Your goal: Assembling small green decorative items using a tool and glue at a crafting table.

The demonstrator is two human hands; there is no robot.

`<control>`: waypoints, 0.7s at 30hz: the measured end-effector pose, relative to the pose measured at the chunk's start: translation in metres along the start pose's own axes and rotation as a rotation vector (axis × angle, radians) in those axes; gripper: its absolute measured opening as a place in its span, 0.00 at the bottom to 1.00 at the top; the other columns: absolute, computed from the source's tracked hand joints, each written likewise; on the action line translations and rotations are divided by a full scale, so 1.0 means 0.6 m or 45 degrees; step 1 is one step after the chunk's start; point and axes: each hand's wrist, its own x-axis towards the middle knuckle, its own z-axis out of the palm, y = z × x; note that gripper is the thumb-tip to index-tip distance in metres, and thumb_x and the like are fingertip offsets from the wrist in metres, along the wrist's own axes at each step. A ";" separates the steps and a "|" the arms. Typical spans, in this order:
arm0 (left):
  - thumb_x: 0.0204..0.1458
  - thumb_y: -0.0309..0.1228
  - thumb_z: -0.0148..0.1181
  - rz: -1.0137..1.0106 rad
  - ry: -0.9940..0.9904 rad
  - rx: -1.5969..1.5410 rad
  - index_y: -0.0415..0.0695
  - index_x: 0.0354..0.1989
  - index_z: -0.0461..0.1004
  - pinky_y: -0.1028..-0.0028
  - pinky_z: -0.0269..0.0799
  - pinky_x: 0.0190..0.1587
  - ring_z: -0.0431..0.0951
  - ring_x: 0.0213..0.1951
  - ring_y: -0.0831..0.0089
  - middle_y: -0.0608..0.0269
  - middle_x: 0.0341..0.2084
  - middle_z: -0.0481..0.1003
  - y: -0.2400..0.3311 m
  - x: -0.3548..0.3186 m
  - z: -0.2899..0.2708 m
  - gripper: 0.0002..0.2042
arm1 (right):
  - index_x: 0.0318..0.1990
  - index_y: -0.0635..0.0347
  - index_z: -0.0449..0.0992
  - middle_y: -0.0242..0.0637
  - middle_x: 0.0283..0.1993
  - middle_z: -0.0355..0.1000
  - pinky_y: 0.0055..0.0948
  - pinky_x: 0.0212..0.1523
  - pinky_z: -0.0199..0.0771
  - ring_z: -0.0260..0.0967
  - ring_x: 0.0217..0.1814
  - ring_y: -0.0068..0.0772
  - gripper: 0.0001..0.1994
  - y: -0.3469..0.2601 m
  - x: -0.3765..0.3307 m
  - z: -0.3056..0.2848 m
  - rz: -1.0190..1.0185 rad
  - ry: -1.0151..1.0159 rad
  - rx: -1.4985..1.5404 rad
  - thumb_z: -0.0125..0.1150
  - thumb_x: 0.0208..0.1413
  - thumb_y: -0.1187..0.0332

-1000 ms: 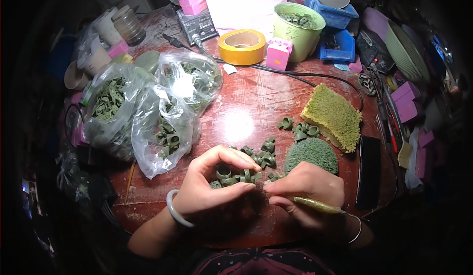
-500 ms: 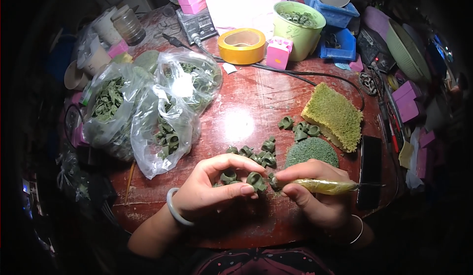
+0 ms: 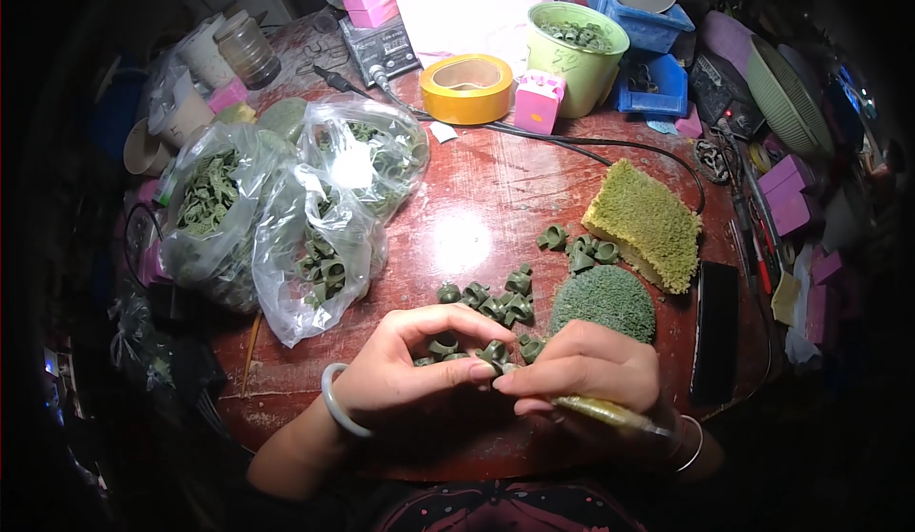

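- Since half a second ago both my hands have drawn together at the near edge of the table; the thin yellowish tool (image 3: 610, 412) that stuck out to the right before now lies tucked under my right palm.
- My left hand (image 3: 419, 375) curls over, thumb and forefinger pinched on a small green piece (image 3: 494, 352); a pale bangle (image 3: 335, 400) sits on that wrist.
- My right hand (image 3: 581, 368) meets it fingertip to fingertip at the same piece, closed around the tool.
- Just beyond my fingers a loose cluster of small green pieces (image 3: 496, 301) lies on the red wooden table (image 3: 477, 198).
- Right of that cluster sits a dark green dome-shaped pad (image 3: 605, 301), touching a yellow-green sponge (image 3: 643, 227); a few more green bits (image 3: 577, 248) rest at the sponge's left edge.
- A black flat slab (image 3: 715, 332) lies near the table's right edge.
- To the left, clear plastic bags (image 3: 286, 208) hold many more green pieces.
- Farther off stand a roll of yellow tape (image 3: 467, 87), a small pink box (image 3: 537, 101) just beside it, and a light green cup (image 3: 577, 55) filled with green pieces.
- A black cable (image 3: 572, 143) runs across the table behind them.
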 end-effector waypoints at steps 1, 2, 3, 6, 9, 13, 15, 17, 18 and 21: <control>0.56 0.23 0.61 -0.120 0.049 -0.125 0.35 0.52 0.74 0.77 0.73 0.44 0.77 0.40 0.77 0.61 0.42 0.77 0.000 -0.002 0.001 0.15 | 0.40 0.63 0.81 0.36 0.30 0.75 0.23 0.30 0.70 0.71 0.28 0.27 0.07 0.002 0.005 -0.003 -0.022 0.008 -0.040 0.66 0.54 0.73; 0.57 0.24 0.61 -0.240 0.099 -0.249 0.35 0.52 0.73 0.78 0.73 0.43 0.77 0.39 0.78 0.62 0.41 0.76 -0.001 -0.004 0.001 0.15 | 0.38 0.64 0.81 0.37 0.31 0.76 0.22 0.29 0.70 0.71 0.28 0.24 0.05 0.002 0.008 -0.007 -0.044 0.015 -0.080 0.65 0.55 0.75; 0.55 0.21 0.60 -0.231 0.158 -0.294 0.32 0.51 0.72 0.76 0.74 0.41 0.76 0.36 0.74 0.54 0.43 0.76 -0.005 -0.003 0.002 0.15 | 0.39 0.65 0.80 0.38 0.32 0.76 0.22 0.30 0.70 0.72 0.28 0.24 0.04 -0.002 0.009 -0.011 0.080 0.090 -0.004 0.63 0.57 0.76; 0.51 0.17 0.62 -0.123 0.212 -0.179 0.34 0.49 0.72 0.76 0.73 0.43 0.75 0.40 0.74 0.57 0.44 0.72 -0.002 0.000 0.002 0.16 | 0.41 0.65 0.79 0.39 0.33 0.77 0.26 0.30 0.71 0.73 0.28 0.28 0.06 -0.009 0.000 0.003 0.376 0.351 -0.020 0.63 0.57 0.75; 0.49 0.20 0.65 0.230 0.249 0.391 0.37 0.47 0.75 0.76 0.71 0.45 0.74 0.43 0.76 0.61 0.42 0.73 0.001 0.006 0.007 0.16 | 0.43 0.62 0.78 0.40 0.32 0.75 0.30 0.31 0.72 0.73 0.31 0.36 0.08 0.007 -0.010 0.003 0.242 0.176 -0.394 0.64 0.55 0.75; 0.45 0.20 0.66 0.235 0.291 0.574 0.39 0.44 0.76 0.74 0.70 0.48 0.74 0.43 0.73 0.60 0.40 0.73 -0.001 0.002 0.014 0.15 | 0.41 0.59 0.76 0.34 0.31 0.65 0.30 0.33 0.69 0.68 0.35 0.34 0.10 0.014 -0.007 0.015 0.078 -0.163 -0.831 0.58 0.50 0.71; 0.45 0.20 0.66 0.251 0.286 0.577 0.39 0.44 0.76 0.74 0.69 0.49 0.74 0.43 0.73 0.60 0.40 0.73 -0.002 0.001 0.013 0.15 | 0.43 0.57 0.75 0.33 0.33 0.65 0.30 0.34 0.67 0.66 0.36 0.33 0.12 0.015 -0.010 0.015 0.071 -0.313 -0.944 0.54 0.50 0.70; 0.46 0.20 0.66 0.267 0.280 0.577 0.38 0.44 0.76 0.75 0.69 0.49 0.73 0.43 0.73 0.61 0.41 0.73 -0.007 0.002 0.008 0.15 | 0.43 0.58 0.75 0.33 0.32 0.65 0.30 0.33 0.67 0.66 0.35 0.33 0.12 0.021 -0.012 0.016 0.035 -0.265 -0.903 0.54 0.50 0.70; 0.48 0.21 0.64 0.201 0.247 0.458 0.38 0.45 0.75 0.77 0.70 0.44 0.75 0.42 0.73 0.60 0.41 0.74 -0.010 0.002 0.005 0.14 | 0.43 0.58 0.75 0.34 0.31 0.64 0.31 0.33 0.67 0.66 0.34 0.34 0.12 0.022 -0.012 0.017 -0.001 -0.214 -0.860 0.54 0.50 0.70; 0.54 0.22 0.60 -0.068 0.192 -0.112 0.39 0.46 0.72 0.82 0.70 0.32 0.78 0.40 0.73 0.59 0.42 0.74 -0.006 -0.004 -0.002 0.11 | 0.40 0.60 0.77 0.38 0.29 0.67 0.36 0.31 0.70 0.69 0.31 0.40 0.12 0.011 -0.009 0.018 0.079 -0.144 -0.760 0.63 0.45 0.75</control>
